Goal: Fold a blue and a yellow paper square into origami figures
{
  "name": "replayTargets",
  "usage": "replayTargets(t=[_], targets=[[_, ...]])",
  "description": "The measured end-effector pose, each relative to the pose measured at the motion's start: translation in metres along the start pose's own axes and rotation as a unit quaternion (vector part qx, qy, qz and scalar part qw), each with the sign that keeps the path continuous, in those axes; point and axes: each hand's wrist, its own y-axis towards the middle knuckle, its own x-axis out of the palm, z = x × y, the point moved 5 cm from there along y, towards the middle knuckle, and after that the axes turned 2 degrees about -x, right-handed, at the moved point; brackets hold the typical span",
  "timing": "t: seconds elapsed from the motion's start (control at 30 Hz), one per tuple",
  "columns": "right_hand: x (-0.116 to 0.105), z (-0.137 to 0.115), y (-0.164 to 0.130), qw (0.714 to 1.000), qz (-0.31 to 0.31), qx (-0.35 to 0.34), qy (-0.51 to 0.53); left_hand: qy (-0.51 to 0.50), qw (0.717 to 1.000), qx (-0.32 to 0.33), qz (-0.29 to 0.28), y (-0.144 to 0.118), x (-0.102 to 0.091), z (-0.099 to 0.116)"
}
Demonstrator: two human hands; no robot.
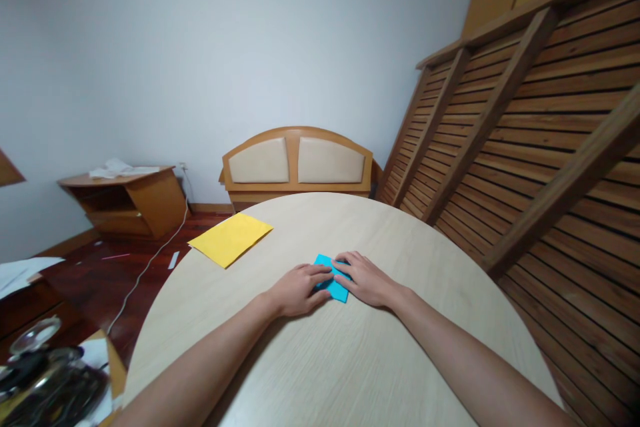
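I see blue paper (332,280) mid round table (400,347), partly folded. My left hand (299,290) and right hand (364,280) lie flat on it, fingers extended, pinning not gripping, likely pressing crease. Yellow sheet (231,239) lies apart near far-left edge.

This looks like a room in a home, maybe a bedroom or a spare room. A wooden headboard (298,163) with two padded panels stands against the plain white wall (225,47). On the left is a low wooden corner shelf (125,200), and a white cable (150,263) runs over the dark red floor (100,273). A slatted bed frame (525,133) leans at the right. The round bench (350,360) is of pale wood.
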Motion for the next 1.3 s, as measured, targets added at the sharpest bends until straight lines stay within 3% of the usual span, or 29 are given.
replayTargets(t=[0.23,0.4,0.67,1.0,1.3], targets=[[0.001,0.006,-0.016,0.998,-0.040,0.002,0.049,-0.016,0.999,-0.029,-0.035,-0.002,0.008,-0.005],[-0.003,0.006,-0.022,0.993,-0.084,0.002,0.078,-0.016,0.999,-0.028,-0.027,-0.003,0.008,-0.004],[-0.013,-0.004,-0.023,0.994,-0.063,-0.002,0.086,-0.049,0.998,-0.024,0.008,-0.007,0.008,-0.005],[-0.015,-0.008,-0.016,0.997,-0.042,-0.031,0.060,-0.035,0.999,-0.006,-0.002,-0.006,0.006,0.000],[-0.014,-0.010,-0.014,0.998,-0.031,-0.047,0.039,-0.023,0.999,-0.038,0.017,-0.007,0.006,-0.001]])
